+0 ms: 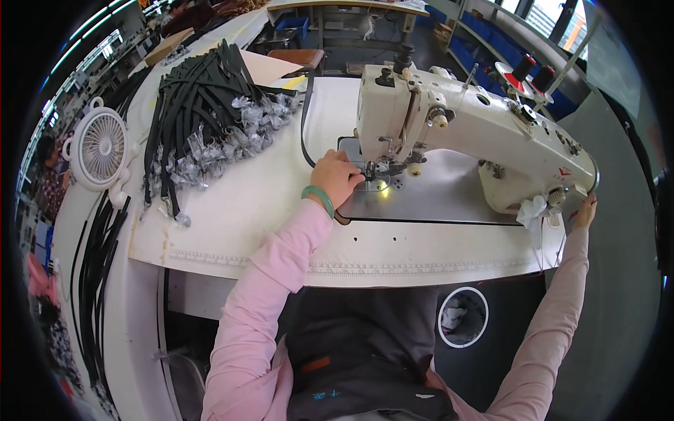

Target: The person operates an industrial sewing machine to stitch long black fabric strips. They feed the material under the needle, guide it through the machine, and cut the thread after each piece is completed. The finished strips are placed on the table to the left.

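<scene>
A white industrial sewing machine [484,116] stands over a metal bed plate [435,189], its small lamp lighting the spot by the needle. My left hand [337,177] is closed there, fingertips pinched at the presser foot [375,170] on a narrow black strap [306,130]. From behind the hand the strap curves away toward the back of the table; its end under the fingers is hidden. Far to the right, my right hand [584,212] curls its fingers round the handwheel [596,175] at the machine's end. Part of that grip is out of sight.
Left of the machine lies a heap of black straps [203,91] with clear plastic-wrapped ends. A white fan [105,144] and more long black strips [95,281] are farther left. Thread cones [523,68] stand behind. A white-rimmed bin [463,344] sits below the table edge.
</scene>
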Available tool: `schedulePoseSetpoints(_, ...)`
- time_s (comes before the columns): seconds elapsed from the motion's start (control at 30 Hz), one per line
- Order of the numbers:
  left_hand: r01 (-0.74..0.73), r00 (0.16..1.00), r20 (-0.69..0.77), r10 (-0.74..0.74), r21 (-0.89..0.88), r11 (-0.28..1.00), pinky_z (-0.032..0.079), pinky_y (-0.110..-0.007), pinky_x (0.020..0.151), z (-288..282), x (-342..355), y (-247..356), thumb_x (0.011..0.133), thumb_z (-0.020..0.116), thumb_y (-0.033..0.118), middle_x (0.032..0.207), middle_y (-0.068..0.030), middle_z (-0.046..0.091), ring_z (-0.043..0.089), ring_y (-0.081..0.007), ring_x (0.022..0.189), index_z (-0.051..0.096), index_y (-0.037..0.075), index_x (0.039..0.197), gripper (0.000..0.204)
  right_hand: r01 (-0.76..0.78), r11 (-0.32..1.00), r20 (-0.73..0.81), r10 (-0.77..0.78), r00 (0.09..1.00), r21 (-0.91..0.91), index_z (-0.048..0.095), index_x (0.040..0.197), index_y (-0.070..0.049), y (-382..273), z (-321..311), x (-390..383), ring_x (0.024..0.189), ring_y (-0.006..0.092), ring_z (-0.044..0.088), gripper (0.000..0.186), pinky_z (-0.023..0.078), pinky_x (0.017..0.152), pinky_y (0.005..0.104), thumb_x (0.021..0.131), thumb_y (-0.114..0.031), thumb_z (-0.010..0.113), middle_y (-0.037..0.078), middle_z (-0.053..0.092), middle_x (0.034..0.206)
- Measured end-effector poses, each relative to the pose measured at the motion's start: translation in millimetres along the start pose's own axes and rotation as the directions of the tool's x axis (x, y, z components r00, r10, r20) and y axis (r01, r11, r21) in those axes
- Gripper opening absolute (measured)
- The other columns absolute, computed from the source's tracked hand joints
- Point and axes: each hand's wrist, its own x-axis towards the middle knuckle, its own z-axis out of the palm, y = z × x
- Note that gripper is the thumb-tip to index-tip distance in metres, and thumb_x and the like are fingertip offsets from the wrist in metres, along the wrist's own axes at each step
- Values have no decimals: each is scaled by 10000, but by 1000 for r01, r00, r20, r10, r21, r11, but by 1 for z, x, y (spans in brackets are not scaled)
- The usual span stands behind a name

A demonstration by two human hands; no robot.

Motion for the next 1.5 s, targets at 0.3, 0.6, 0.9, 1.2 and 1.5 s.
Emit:
schedulePoseSetpoints(0.3,-10,1000,-1,10,39,999,445,-359,691,1,0,-4,669,683,207,777,-41,579,513,-236,816,691,110,693,101,-214,977,95,214,972,-4,533,1085,12,-30,12,-1,917,173,523,489,421,779,293,905,-427,411,82,575,1007)
schedulePoseSetpoints(0.6,-15,1000,-14,16,49,999,448,-356,685,0,-1,-7,660,688,195,779,-41,580,516,-236,807,688,110,692,90,139,958,-23,-150,988,-250,510,1157,14,-69,32,7,990,205,527,504,411,846,302,905,-411,412,125,562,1082)
schedulePoseSetpoints(0.9,17,1000,-3,-17,84,996,442,-352,702,-2,-2,-7,664,686,198,781,-37,574,508,-235,827,690,114,696,89,-52,935,80,85,993,-350,544,945,-10,-52,34,12,580,152,531,497,435,470,269,885,-484,408,73,583,805)
schedulePoseSetpoints(1.2,24,1000,-2,-24,22,999,439,-356,700,3,0,-3,661,690,194,784,-35,569,506,-236,826,688,113,696,88,71,957,-8,-76,997,-281,546,943,-8,-47,16,12,565,145,516,502,411,457,271,893,-482,388,69,568,751)
schedulePoseSetpoints(1.5,4,1000,-11,-4,4,1000,445,-365,691,6,3,-1,661,689,191,791,-33,578,516,-239,814,687,111,689,85,68,971,-52,-82,995,-231,544,943,-27,-41,8,16,484,134,449,470,355,412,265,891,-474,410,36,552,743)
